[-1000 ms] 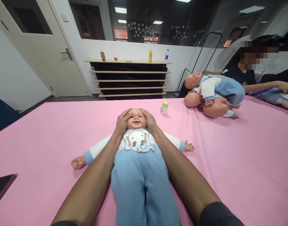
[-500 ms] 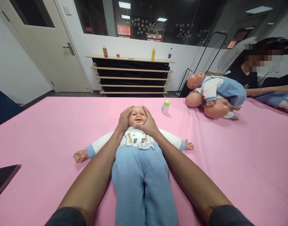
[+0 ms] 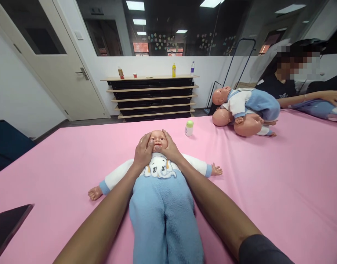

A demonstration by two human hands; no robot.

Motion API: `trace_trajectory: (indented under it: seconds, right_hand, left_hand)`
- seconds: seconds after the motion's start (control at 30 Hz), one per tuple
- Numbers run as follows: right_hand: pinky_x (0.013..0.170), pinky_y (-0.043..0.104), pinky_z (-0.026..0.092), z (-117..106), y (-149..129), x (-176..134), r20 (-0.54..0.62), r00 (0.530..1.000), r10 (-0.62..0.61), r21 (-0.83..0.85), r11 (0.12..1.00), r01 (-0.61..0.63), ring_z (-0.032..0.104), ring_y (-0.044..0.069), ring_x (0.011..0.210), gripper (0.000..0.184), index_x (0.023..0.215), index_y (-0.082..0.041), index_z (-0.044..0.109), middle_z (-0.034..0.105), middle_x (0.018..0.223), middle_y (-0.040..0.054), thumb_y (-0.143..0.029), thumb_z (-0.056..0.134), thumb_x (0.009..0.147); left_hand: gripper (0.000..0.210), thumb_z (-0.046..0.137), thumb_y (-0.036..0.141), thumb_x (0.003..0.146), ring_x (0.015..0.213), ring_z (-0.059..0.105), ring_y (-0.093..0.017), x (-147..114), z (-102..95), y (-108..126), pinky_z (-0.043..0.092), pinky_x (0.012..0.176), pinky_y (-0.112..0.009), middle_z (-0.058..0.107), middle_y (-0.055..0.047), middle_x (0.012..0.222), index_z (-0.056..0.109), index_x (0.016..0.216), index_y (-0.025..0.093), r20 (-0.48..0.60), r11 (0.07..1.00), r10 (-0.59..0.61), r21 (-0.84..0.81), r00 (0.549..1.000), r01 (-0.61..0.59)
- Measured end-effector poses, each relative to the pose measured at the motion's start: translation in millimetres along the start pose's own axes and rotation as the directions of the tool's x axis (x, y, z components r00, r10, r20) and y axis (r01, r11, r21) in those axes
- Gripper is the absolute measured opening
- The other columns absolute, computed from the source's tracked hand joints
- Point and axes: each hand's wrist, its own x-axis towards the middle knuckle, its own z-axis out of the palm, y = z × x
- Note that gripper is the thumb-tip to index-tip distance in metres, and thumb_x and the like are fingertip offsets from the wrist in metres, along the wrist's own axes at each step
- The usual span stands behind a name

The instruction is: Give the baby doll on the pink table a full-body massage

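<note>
A baby doll lies on its back, legs toward me, arms spread out. It wears fluffy blue trousers and a white top with an elephant face. My left hand cups the left side of the doll's head, its thumb on the cheek beside the mouth. On the other side my right hand cups the cheek, thumb lying at the chin just under the lips. Fingers of both hands run up along the sides of the head, and they hide its sides. A small white bottle with a green cap stands beyond my right hand.
A pink sheet covers the table. Two more dolls lie stacked at the back right, near a person whose hand rests by another doll. A dark phone-like slab lies front left. Bottles stand on a shelf stack behind.
My left thumb has come inward onto the doll's cheek by the mouth. Both hands stay on the head. The camera view has shifted slightly.
</note>
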Motion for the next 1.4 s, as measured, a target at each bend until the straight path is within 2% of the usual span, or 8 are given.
trace_trajectory:
  seconds: [0.1, 0.2, 0.33, 0.53, 0.87, 1.13, 1.3, 1.4]
  right_hand:
    - [0.12, 0.038, 0.018, -0.1, 1.2, -0.4, -0.016, 1.0, 0.015, -0.003, 1.0, -0.015, 0.026, 0.022, 0.142, 0.09, 0.148, -0.025, 0.029, 0.026, 0.153, 0.0055, -0.048, 0.072, 0.073]
    - [0.119, 0.036, 0.019, -0.9, 0.2, -0.4, -0.024, 1.0, 0.017, 0.033, 0.999, -0.016, 0.029, 0.021, 0.14, 0.079, 0.145, -0.025, 0.034, 0.031, 0.151, 0.0047, -0.049, 0.067, 0.078]
    - [0.119, 0.037, 0.02, -3.2, -3.7, 0.1, 0.011, 0.999, 0.034, 0.06, 0.998, -0.034, 0.029, 0.022, 0.14, 0.084, 0.144, -0.028, 0.036, 0.032, 0.15, 0.0026, -0.047, 0.074, 0.071]
    - [0.119, 0.04, 0.02, -5.7, -8.9, -0.5, 0.11, 0.992, 0.057, 0.03, 0.998, -0.061, 0.023, 0.025, 0.143, 0.115, 0.15, -0.029, 0.022, 0.025, 0.153, 0.0037, -0.041, 0.086, 0.055]
    - [0.12, 0.039, 0.016, -14.3, -6.8, 2.1, 0.198, 0.976, 0.094, 0.181, 0.975, -0.13, 0.019, 0.021, 0.145, 0.102, 0.151, -0.031, 0.02, 0.024, 0.154, -0.0015, -0.043, 0.078, 0.068]
    - [0.118, 0.044, 0.025, -11.2, 0.0, 5.8, 0.23, 0.96, 0.158, 0.426, 0.871, -0.245, 0.027, 0.022, 0.142, 0.084, 0.148, -0.033, 0.029, 0.033, 0.15, -0.0023, -0.052, 0.068, 0.077]
    - [0.119, 0.043, 0.022, -11.6, -7.3, -0.8, 0.206, 0.97, 0.129, 0.269, 0.946, -0.182, 0.025, 0.024, 0.143, 0.115, 0.151, -0.032, 0.019, 0.027, 0.153, 0.0003, -0.036, 0.086, 0.058]
    - [0.118, 0.043, 0.024, -13.1, -10.2, -2.2, 0.208, 0.969, 0.133, 0.275, 0.943, -0.189, 0.027, 0.024, 0.142, 0.111, 0.151, -0.032, 0.018, 0.028, 0.152, 0.001, -0.036, 0.084, 0.061]
  left_hand:
    - [0.066, 0.055, 0.047, 0.086, 0.143, 0.023, -0.02, -4.4, -3.9, -2.7, 0.016, 0.122, -0.035, 0.029, -0.003, 0.15, 0.037, 0.147, 0.026, 0.121, 0.996, -0.031, -0.076, 0.992, 0.041]
    - [0.086, 0.073, 0.045, 0.071, 0.146, 0.016, -0.024, -3.0, -6.6, -7.8, 0.012, 0.123, -0.039, 0.022, -0.003, 0.153, 0.036, 0.147, 0.027, 0.192, 0.979, -0.099, -0.159, 0.976, 0.131]
    - [0.103, 0.08, 0.038, 0.062, 0.138, 0.034, -0.027, 1.7, -9.8, -9.6, 0.029, 0.117, -0.041, 0.03, -0.006, 0.15, 0.027, 0.15, 0.029, 0.277, 0.877, -0.196, -0.379, 0.94, 0.295]
    - [0.093, 0.074, 0.039, 0.073, 0.131, 0.045, -0.026, 3.9, -14.6, -5.2, 0.039, 0.111, -0.04, 0.036, -0.007, 0.146, 0.024, 0.151, 0.03, 0.401, 0.711, -0.201, -0.567, 0.894, 0.415]
    - [0.11, 0.084, 0.03, 0.06, 0.132, 0.042, -0.029, 1.9, -11.9, -7.7, 0.038, 0.112, -0.044, 0.03, -0.009, 0.149, 0.022, 0.151, 0.029, 0.363, 0.749, -0.198, -0.543, 0.911, 0.379]
    - [0.083, 0.064, 0.047, 0.082, 0.127, 0.048, -0.026, 1.0, -9.3, -9.8, 0.039, 0.11, -0.047, 0.034, -0.009, 0.147, 0.023, 0.151, 0.03, 0.388, 0.597, -0.231, -0.668, 0.892, 0.445]
    - [0.101, 0.08, 0.035, 0.067, 0.13, 0.045, -0.029, -0.3, -11.8, -6.1, 0.038, 0.111, -0.045, 0.036, -0.007, 0.146, 0.023, 0.151, 0.031, 0.365, 0.733, -0.21, -0.555, 0.907, 0.393]
    - [0.1, 0.079, 0.034, 0.068, 0.13, 0.045, -0.028, -1.2, -14.0, -3.6, 0.039, 0.11, -0.044, 0.035, -0.008, 0.146, 0.023, 0.151, 0.029, 0.357, 0.744, -0.217, -0.542, 0.909, 0.391]
